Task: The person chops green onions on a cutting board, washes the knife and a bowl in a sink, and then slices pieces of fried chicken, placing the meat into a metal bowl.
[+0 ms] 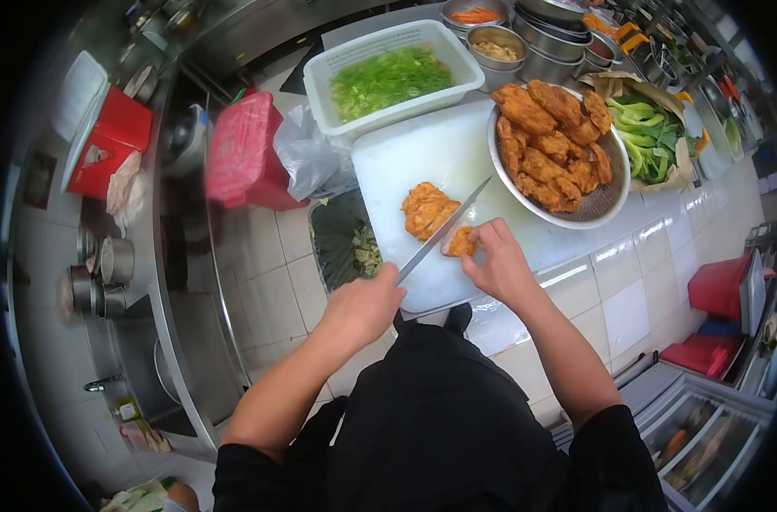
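**Small fried piece pinched in the right hand, knife in the left**

Nearest me, the left hand (363, 309) is wrapped around the knife (435, 240), its handle hidden in the fist. I read that grip as firm and fully closed. The blade slants away to the far right, between the two fried pieces.

The right hand (501, 260) has thumb and forefinger slightly apart, with the small piece (462, 241) clamped between them at its right side. It sits near the middle of the board (380, 171), just right of the blade. I judge it light, with a crust that may crumble and a softer inside, perhaps slick with oil. I would take it by the outer, right edge, lightly, keeping fingertips off the steel.

Just left of the blade lies the large piece (428, 211), lumpy and browned. I expect it to be heavier and firm outside but yielding; its broad left side looks the best hold, away from the edge.

Farther off to the right, a colander (576, 225) bears a heap of fried chicken (549, 162), whose rough coats could flake if squeezed. At the far left, a white basket (354, 128) holds cut greens (393, 78).
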A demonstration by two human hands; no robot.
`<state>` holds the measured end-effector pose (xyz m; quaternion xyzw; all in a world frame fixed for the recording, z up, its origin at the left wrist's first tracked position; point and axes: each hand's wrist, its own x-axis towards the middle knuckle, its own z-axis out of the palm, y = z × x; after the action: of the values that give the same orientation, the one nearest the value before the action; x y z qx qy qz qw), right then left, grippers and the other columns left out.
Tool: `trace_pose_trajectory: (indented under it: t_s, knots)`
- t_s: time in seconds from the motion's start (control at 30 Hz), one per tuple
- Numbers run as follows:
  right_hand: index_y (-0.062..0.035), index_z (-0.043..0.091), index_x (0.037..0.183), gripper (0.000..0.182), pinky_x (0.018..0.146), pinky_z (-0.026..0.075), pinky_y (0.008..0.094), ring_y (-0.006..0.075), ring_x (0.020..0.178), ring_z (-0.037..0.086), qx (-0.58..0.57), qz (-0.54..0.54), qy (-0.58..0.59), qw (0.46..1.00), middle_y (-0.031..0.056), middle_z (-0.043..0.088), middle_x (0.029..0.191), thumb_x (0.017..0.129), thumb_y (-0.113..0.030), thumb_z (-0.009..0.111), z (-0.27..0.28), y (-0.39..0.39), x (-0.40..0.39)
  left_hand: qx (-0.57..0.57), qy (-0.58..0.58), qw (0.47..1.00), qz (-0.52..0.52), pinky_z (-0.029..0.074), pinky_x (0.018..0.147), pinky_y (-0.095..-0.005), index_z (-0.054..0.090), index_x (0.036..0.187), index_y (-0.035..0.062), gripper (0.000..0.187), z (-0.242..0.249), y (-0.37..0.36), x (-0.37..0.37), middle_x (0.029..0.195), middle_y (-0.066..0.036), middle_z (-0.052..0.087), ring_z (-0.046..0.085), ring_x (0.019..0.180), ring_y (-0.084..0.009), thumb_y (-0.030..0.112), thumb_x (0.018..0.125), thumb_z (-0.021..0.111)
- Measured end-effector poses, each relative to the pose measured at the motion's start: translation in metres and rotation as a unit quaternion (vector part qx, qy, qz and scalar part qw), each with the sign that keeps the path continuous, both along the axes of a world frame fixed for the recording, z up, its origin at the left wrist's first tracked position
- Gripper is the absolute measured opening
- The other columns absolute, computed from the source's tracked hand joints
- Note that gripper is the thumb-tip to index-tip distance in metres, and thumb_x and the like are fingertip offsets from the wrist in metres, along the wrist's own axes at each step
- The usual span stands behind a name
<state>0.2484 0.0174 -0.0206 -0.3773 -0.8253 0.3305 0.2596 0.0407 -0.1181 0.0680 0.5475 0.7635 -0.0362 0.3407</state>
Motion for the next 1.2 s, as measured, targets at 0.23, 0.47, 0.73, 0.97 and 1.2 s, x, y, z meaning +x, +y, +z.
trace_pose_trajectory:
  t_s: [0.23,0.47,0.73,0.97,1.2]
  knots:
    - [-0.0029,0.060,0.097,0.027,0.079,0.053,0.0450,0.0379,0.090,0.062,-0.003,0.007,-0.027,1.000,0.0167,0.058,0.099,0.078,-0.010,0.077,-0.002,0.002,0.000,-0.075,0.020,0.997,-0.006,0.052,0.074,-0.0574,0.046,0.111,0.0060,0.029,0.028,-0.037,0.008,0.083,-0.026,0.069,0.067,0.084,-0.0486,0.031,0.103,0.056]
    - [-0.0024,0.062,0.097,0.028,0.082,0.053,0.0438,0.0369,0.093,0.062,0.006,0.017,-0.036,0.999,0.0162,0.059,0.099,0.077,-0.013,0.079,-0.012,0.002,0.003,-0.035,-0.036,0.999,-0.006,0.052,0.077,-0.0576,0.047,0.116,0.0065,0.030,-0.029,-0.002,0.004,0.088,-0.027,0.069,0.067,0.087,-0.0484,0.032,0.103,0.056]
    - [-0.0029,0.050,0.136,0.082,0.098,0.048,0.0462,0.0411,0.114,0.054,0.110,0.014,-0.088,0.990,0.0211,0.051,0.125,0.071,-0.032,0.092,-0.004,-0.004,0.007,0.045,0.079,0.995,0.035,0.052,0.072,-0.0564,0.049,0.112,0.0076,0.027,0.035,-0.034,-0.034,0.091,-0.022,0.070,0.068,0.083,-0.0461,0.030,0.102,0.058]
    - [-0.0147,0.041,0.154,0.094,0.098,0.049,0.0486,0.0426,0.114,0.054,0.188,0.084,-0.147,0.968,0.0244,0.045,0.139,0.078,-0.052,0.081,-0.001,0.026,-0.034,0.127,0.094,0.987,-0.015,0.052,0.067,-0.0568,0.050,0.104,0.0060,0.028,-0.035,-0.029,-0.067,0.081,-0.022,0.069,0.067,0.077,-0.0451,0.031,0.098,0.062]
    - [-0.0309,0.045,0.149,0.077,0.092,0.054,0.0508,0.0437,0.116,0.053,0.137,0.053,-0.138,0.979,0.0226,0.043,0.141,0.080,-0.032,0.077,-0.005,0.033,-0.065,-0.008,-0.271,0.938,0.217,0.050,0.050,-0.0320,0.058,0.114,0.0028,0.027,-0.029,-0.008,-0.056,0.069,-0.004,0.058,0.058,0.052,-0.0138,0.024,0.100,0.064]
